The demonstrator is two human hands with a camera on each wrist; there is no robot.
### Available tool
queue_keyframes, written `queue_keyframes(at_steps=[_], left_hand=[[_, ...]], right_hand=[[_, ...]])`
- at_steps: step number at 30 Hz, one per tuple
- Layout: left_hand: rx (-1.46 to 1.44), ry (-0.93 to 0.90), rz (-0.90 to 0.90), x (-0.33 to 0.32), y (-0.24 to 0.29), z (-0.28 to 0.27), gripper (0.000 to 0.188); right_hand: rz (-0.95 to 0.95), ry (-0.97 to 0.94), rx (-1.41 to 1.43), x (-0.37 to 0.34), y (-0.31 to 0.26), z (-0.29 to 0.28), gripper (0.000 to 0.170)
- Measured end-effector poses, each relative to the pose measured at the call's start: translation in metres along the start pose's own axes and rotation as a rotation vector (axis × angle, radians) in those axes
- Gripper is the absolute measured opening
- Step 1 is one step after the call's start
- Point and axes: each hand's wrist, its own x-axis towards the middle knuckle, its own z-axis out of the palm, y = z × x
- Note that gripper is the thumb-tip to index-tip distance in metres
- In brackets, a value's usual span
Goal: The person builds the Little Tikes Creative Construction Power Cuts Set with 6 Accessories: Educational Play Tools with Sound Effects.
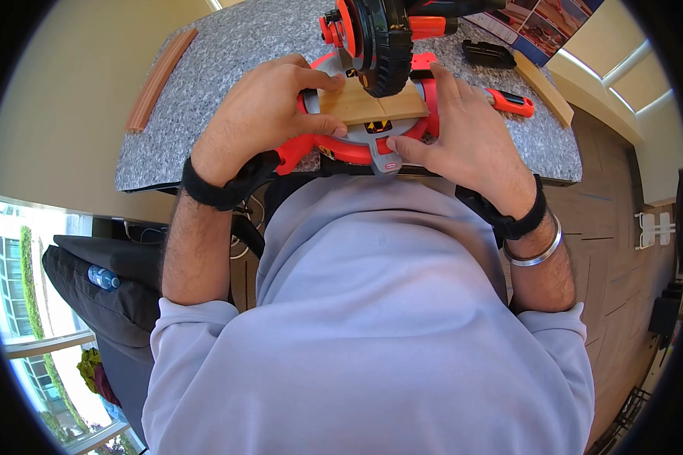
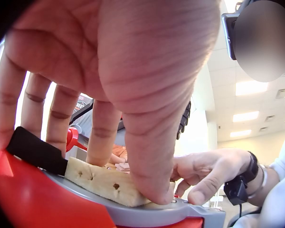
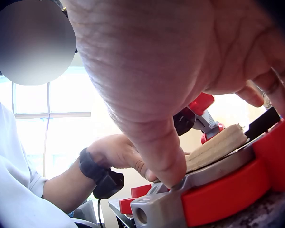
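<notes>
A short wooden board (image 1: 345, 108) lies flat on the red and grey base (image 1: 349, 152) of a miter saw, under its black and orange saw head (image 1: 387, 53). My left hand (image 1: 262, 102) holds the board's left end, thumb on the front edge and forefinger toward the back. Dark holes mark the board's end (image 2: 104, 183) in the left wrist view. Over the base's right side is my right hand (image 1: 474, 144), its fingers stretched along the red side. The right thumb (image 3: 168, 166) touches the grey front of the base, close to the board's front edge.
The saw stands near the front edge of a speckled grey table (image 1: 205, 114). Long wooden strips lie at the left (image 1: 159, 80) and right (image 1: 542, 87). A red and black handle (image 1: 512, 102), a black tray (image 1: 487, 54) and a printed box (image 1: 542, 26) are to the right.
</notes>
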Motion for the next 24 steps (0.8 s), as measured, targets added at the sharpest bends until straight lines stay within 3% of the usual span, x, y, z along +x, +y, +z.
queue_keyframes(at_steps=[16,18,24], left_hand=[[0.005,0.019,-0.003,-0.001,0.0,0.001,0.068],[0.007,0.018,-0.002,0.0,0.0,0.001,0.068],[-0.006,0.025,0.002,-0.001,0.0,0.001,0.067]], right_hand=[[-0.018,-0.003,0.025,0.001,0.002,-0.002,0.082],[0.076,-0.162,0.055,0.004,-0.002,-0.01,0.103],[0.059,-0.154,0.062,0.004,0.0,-0.01,0.101]])
